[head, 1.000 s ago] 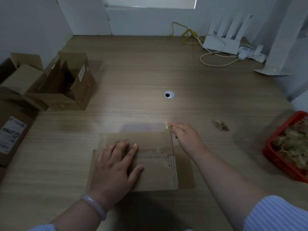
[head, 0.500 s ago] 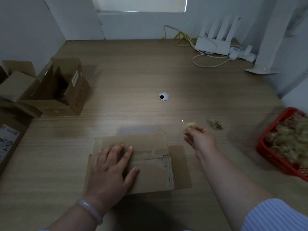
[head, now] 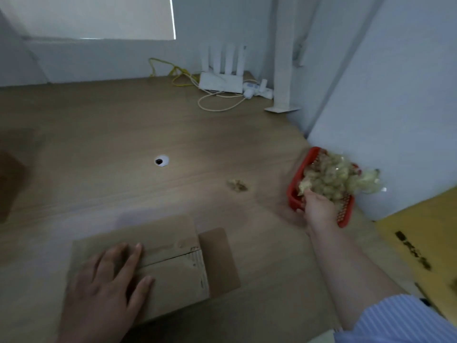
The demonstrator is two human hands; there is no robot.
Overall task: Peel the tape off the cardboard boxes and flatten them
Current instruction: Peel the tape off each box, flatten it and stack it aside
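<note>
One tape wad [head: 306, 186] was pinched in the right hand [head: 318, 209], over the red basket [head: 293, 194]. Drop-off step?

Probably. Flattened box [head: 173, 271] was pinned under the flat left hand [head: 106, 288]; another would have to be grabbed next.

One wide-angle view from a camera worn on the person's head, looking forward and steeply down over a wooden bench [head: 123, 144]. A flattened cardboard box [head: 173, 263] lies nearest, low and left of centre. The right forearm [head: 346, 268] enters from the lower right corner. A red basket [head: 294, 191] sits at mid-distance right; a white router [head: 221, 82] stands far, against the wall.
</note>
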